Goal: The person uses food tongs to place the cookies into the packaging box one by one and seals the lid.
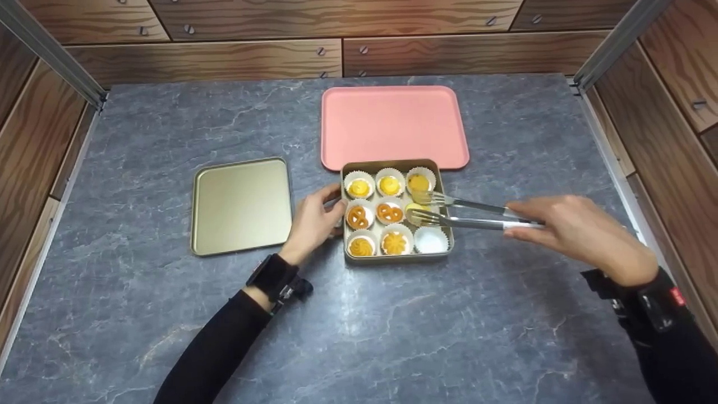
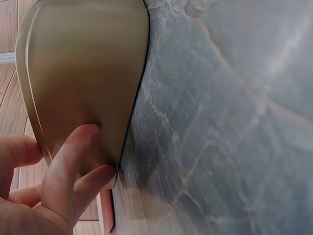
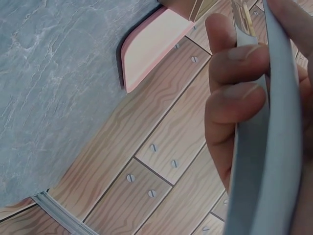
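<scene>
A gold rectangular tin holds small treats in white paper cups. Swirl cookies, pretzels and yellow pieces fill its rows; the near right paper cup shows only its white bottom. My left hand rests its fingertips against the tin's left outer wall. With my right hand I grip metal tongs by their light handles. Their slotted ends reach over a yellow piece in the right middle spot, partly hidden; whether they pinch it I cannot tell.
A pink tray lies just behind the tin. To the left is a flat gold lid on the grey marbled table. Wood-patterned panels enclose the back and sides.
</scene>
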Demonstrator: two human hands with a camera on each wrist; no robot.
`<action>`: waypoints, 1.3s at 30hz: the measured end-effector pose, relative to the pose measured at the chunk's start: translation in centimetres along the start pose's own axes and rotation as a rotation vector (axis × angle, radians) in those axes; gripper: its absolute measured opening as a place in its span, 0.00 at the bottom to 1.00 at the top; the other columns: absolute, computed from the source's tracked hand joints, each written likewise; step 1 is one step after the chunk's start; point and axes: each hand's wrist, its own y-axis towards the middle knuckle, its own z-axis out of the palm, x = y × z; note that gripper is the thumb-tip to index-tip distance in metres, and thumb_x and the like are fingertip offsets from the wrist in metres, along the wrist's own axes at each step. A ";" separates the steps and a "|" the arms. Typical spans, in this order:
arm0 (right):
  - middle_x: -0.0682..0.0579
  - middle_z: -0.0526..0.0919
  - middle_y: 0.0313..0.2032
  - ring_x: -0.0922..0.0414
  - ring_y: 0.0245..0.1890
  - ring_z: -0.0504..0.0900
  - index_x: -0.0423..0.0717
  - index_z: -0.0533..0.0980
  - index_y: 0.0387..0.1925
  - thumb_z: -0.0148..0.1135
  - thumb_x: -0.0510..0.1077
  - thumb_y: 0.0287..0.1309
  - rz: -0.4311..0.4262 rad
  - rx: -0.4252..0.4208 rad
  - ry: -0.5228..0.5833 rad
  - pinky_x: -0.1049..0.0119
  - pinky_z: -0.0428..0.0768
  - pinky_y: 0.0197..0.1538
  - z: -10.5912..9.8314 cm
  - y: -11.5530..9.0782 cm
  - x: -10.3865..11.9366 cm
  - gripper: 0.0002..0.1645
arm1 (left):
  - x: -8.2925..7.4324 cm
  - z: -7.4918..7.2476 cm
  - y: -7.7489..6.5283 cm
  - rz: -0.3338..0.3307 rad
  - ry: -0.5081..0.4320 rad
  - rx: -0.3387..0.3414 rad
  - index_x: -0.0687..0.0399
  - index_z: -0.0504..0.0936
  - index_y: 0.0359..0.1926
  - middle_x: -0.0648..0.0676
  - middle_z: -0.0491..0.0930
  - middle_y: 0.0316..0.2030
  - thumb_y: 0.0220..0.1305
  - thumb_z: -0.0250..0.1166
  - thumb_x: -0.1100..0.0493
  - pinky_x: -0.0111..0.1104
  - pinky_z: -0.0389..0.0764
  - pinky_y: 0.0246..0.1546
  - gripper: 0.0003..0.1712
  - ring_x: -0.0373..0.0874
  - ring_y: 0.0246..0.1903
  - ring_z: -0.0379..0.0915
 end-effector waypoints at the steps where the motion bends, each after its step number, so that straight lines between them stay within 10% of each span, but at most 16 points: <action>1: 0.50 0.91 0.38 0.65 0.25 0.80 0.43 0.85 0.54 0.75 0.52 0.61 -0.001 0.001 -0.003 0.62 0.84 0.28 -0.1 -0.1 0.1 0.24 | 0.0 0.0 0.0 -0.001 -0.002 0.002 0.61 0.72 0.72 0.63 0.79 0.63 0.73 0.62 0.63 0.39 0.89 0.29 0.29 0.51 0.36 0.87; 39: 0.56 0.90 0.37 0.65 0.21 0.77 0.49 0.87 0.51 0.78 0.55 0.55 -0.047 0.139 -0.147 0.58 0.82 0.24 -2.8 0.8 3.1 0.25 | 0.4 -0.8 -0.3 0.019 0.063 -0.040 0.62 0.71 0.72 0.63 0.78 0.64 0.73 0.63 0.62 0.42 0.88 0.25 0.30 0.48 0.44 0.86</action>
